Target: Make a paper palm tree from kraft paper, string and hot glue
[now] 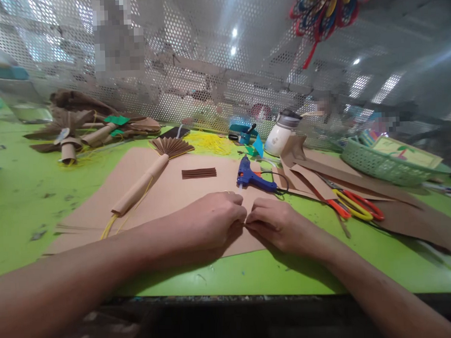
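My left hand (222, 221) and my right hand (279, 221) meet over brown paper sheets (164, 235) near the table's front edge. Both are closed in a pinch, fingertips almost touching. A small brown edge shows between them; the rest of what they hold is hidden by the fingers. Just beyond my hands lies a blue glue gun (253, 175), its nozzle pointing away. Left of it rests a pleated brown paper strip (199, 173), folded flat. Further left, a rolled paper tube (141, 185) carries a pleated paper fan (172, 145) at its far end, with yellow string along it.
Scissors (354, 204) with red and yellow handles lie among brown paper pieces at the right. Behind stand a white bottle (281, 133) and a green basket (386, 158). Yellow shreds (210, 142) and more paper crafts (71, 130) lie along the back, before a perforated metal screen (207, 56).
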Demonstrator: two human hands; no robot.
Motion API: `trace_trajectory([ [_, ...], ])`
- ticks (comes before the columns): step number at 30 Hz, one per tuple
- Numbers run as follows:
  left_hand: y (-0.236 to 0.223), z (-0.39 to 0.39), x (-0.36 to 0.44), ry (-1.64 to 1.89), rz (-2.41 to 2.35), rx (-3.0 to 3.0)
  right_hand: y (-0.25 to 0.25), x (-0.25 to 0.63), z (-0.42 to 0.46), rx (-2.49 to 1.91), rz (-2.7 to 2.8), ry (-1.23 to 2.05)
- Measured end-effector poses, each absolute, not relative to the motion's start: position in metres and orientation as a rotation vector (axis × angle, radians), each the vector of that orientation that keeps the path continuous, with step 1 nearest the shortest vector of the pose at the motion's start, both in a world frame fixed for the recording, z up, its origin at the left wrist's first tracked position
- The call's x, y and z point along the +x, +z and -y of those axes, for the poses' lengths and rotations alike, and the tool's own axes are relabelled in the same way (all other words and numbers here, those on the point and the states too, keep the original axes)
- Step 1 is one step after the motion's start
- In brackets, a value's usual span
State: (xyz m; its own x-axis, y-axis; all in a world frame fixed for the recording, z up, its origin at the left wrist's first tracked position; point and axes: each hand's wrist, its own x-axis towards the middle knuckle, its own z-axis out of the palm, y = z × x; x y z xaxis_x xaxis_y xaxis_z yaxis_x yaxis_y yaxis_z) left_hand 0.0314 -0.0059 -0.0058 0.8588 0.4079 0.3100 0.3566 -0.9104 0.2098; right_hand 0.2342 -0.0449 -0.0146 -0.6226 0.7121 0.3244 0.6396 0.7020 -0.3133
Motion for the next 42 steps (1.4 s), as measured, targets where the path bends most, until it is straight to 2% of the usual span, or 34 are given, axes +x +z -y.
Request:
trace_trajectory([
  [17, 0.021, 0.003, 0.023, 0.218, -0.624, 2.867, 0.000, 0.246, 0.047, -1.047, 2.550, 0.335],
  [36, 0.007, 0.011, 0.025, 0.565, -0.619, 2.868, 0.007, 0.236, 0.053, -1.073, 2.393, 0.381],
  [42, 0.011, 0.014, 0.027, 0.605, -0.612, 2.870, -0.013, 0.235, 0.049, -1.087, 2.391, 0.207],
])
